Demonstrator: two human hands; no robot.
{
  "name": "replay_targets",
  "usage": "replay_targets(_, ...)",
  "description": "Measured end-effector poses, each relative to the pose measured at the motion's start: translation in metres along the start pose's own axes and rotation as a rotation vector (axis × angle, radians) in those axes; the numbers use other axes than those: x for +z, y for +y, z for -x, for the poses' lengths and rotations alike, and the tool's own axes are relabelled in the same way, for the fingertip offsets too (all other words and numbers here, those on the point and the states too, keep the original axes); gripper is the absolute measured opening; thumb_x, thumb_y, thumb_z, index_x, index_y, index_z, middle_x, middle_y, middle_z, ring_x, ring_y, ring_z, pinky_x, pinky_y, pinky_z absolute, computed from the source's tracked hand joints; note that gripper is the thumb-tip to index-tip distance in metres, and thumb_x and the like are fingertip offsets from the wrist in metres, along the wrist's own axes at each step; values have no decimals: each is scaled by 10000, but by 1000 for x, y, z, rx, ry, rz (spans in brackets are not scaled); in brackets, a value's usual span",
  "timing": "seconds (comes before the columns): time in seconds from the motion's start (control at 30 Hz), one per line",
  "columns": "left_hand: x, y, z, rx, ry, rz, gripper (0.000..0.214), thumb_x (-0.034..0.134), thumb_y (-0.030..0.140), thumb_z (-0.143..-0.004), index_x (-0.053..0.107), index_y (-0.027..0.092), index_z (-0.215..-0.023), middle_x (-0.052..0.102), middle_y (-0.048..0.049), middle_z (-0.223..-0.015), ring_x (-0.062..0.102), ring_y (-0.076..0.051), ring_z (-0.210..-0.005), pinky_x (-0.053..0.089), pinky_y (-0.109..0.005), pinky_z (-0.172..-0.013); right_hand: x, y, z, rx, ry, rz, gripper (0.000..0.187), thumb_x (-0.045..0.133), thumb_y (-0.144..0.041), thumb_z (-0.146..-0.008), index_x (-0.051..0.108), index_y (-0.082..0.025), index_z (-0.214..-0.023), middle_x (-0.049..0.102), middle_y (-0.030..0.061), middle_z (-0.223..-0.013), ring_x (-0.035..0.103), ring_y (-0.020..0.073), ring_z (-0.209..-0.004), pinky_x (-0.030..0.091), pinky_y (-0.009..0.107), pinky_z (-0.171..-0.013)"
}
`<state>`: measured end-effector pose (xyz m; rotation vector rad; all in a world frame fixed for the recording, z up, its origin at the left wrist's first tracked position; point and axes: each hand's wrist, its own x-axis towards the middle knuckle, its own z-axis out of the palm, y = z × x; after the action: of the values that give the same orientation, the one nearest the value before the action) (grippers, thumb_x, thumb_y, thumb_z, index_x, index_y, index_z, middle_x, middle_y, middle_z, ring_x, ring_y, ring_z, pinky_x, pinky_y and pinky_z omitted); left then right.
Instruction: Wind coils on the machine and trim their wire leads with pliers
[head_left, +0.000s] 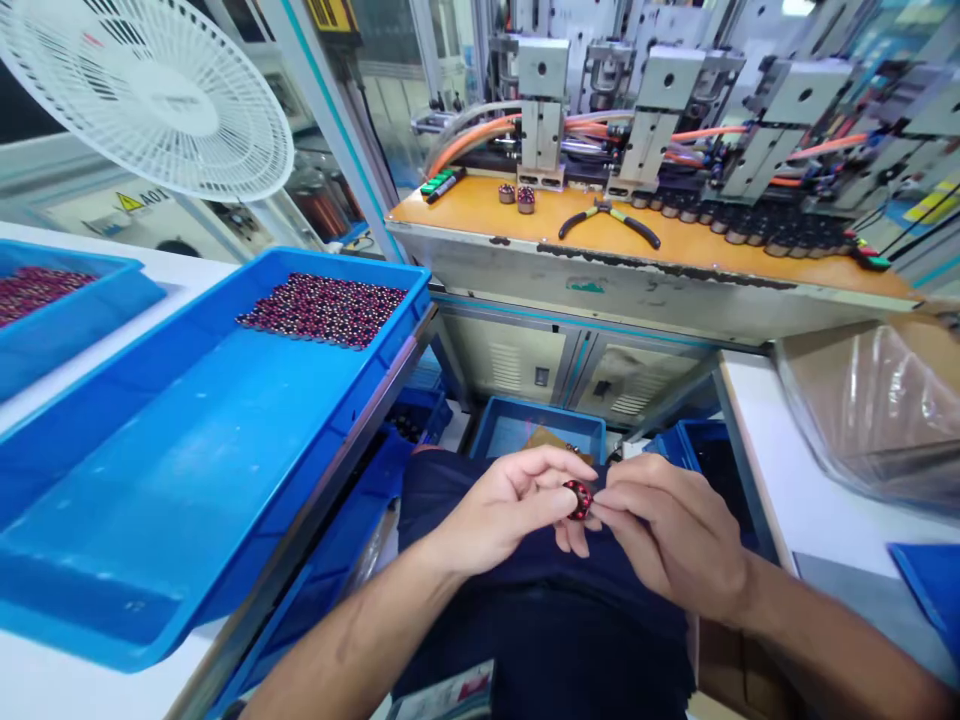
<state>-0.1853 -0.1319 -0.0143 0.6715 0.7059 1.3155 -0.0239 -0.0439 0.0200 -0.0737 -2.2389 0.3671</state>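
Above my lap, my left hand (525,500) holds a small motor stator (578,499), a round dark part with red copper windings, between thumb and fingers. The wound face is turned up towards me. From the other side, my right hand (671,525) is closed, its thumb and forefinger pinched together at the stator's right edge. Whatever is between those fingertips is too small to make out. Many similar stators (326,308) stand packed at the far end of a long blue tray (187,400) to my left.
A second blue tray (82,320) lies far left, near a white fan (172,105). Ahead, an orange bench top (465,215) carries cutting pliers (609,222), two stators (526,200), a row of dark parts (750,222) and machine heads (544,110). A plastic-lined carton (862,400) stands right.
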Motion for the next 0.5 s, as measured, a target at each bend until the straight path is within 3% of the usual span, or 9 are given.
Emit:
replay_targets(0.13, 5, -1, -1, 141, 149, -113, 361, 760, 201, -781, 644, 170, -1121, 698, -14, -772, 699, -129, -628, 544, -213, -588, 6, -1, -2, 145, 28, 15, 120, 549, -79, -892, 624, -171, -904, 657, 33, -775, 643, 148, -697, 541, 262, -622)
replay_targets(0.3, 7, 2, 3, 340, 158, -53, 453, 827, 55, -646, 688, 257, -1026, 669, 5, -1001, 699, -111, -797, 573, -230, -747, 4, -6, -12, 326, 50, -146, 122, 544, -87, -901, 606, -181, -854, 637, 24, -749, 615, 136, -678, 521, 251, -606)
replay_targets(0.4, 4, 8, 6, 413, 138, 27, 551, 894, 145, -579, 677, 311, -1058, 653, 14, -1000, 700, -180, -950, 564, -304, -862, -1, -6, -17, 308, 37, -260, 118, 547, -86, -902, 602, -175, -849, 623, 26, -730, 601, 137, -666, 518, 256, -591)
replay_targets(0.5, 1, 11, 1, 396, 197, 132, 602, 881, 403, -610, 625, 311, -1147, 679, -24, -1033, 642, -250, -1132, 530, -360, -939, -5, -5, -21, 173, -13, -308, 121, 536, -65, -897, 606, -162, -883, 640, 42, -752, 619, 145, -684, 538, 266, -602)
